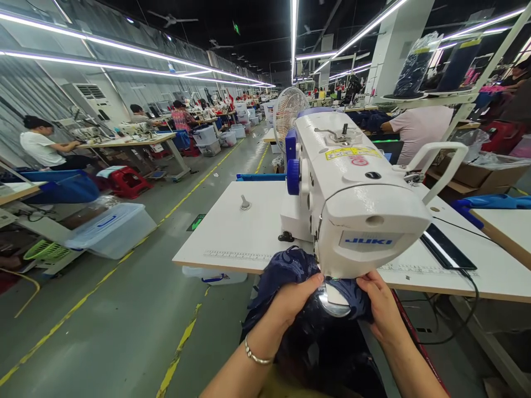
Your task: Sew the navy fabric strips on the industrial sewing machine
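A white sewing machine (369,193) marked JUKI stands on a white table, its head facing me. Dark blue patterned fabric (286,271) is draped under the head and hangs off the table's front edge on the left. My left hand (296,298) grips the fabric just left of the needle area, thumb on top. On the other side, my right hand (379,301) pinches the same cloth between thumb and fingers. Between the hands lies a shiny curved metal plate (334,303). The needle itself is hidden by the machine head.
A phone-like black device (450,249) with a cable lies on the table (219,232) at right. Thread cones (417,69) stand on a rack above. Behind the machine is a white fan (288,113). A clear plastic bin (112,229) and co-workers are across the aisle.
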`<state>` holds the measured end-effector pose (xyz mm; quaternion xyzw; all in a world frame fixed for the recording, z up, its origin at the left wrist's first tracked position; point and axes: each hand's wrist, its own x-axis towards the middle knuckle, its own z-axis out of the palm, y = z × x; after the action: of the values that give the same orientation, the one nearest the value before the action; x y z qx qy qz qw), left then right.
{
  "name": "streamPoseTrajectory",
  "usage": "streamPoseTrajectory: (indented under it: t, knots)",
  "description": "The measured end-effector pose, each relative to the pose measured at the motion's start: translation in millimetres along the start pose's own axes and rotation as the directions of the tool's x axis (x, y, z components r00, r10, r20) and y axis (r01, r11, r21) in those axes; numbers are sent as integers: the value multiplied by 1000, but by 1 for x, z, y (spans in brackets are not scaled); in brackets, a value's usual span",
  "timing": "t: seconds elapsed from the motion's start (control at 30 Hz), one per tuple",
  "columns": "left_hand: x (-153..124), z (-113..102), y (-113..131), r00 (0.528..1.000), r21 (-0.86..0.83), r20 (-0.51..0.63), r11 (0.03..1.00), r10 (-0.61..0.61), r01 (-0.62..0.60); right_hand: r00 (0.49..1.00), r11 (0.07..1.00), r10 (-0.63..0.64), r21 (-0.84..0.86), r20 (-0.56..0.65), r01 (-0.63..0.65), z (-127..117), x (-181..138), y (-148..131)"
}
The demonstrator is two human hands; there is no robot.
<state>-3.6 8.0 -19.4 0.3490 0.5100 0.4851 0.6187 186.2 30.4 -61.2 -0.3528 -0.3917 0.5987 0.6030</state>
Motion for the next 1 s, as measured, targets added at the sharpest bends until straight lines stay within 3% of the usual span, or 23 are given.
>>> streamPoseTrajectory:
  t: [0.2,0.5,1.0]
  knots:
    - [1,0,-1,999,-5,15,999,34,-34,1000,1000,0,-4,-9,0,2,0,-1]
    - [-3,3,2,999,0,24,1000,-26,26,999,997,27,-66,-47,-30,-3,-3,0]
    - [-14,4,-2,999,53,7,998,-46,46,953,948,194,-204,-234,-243,-4,-9,-4]
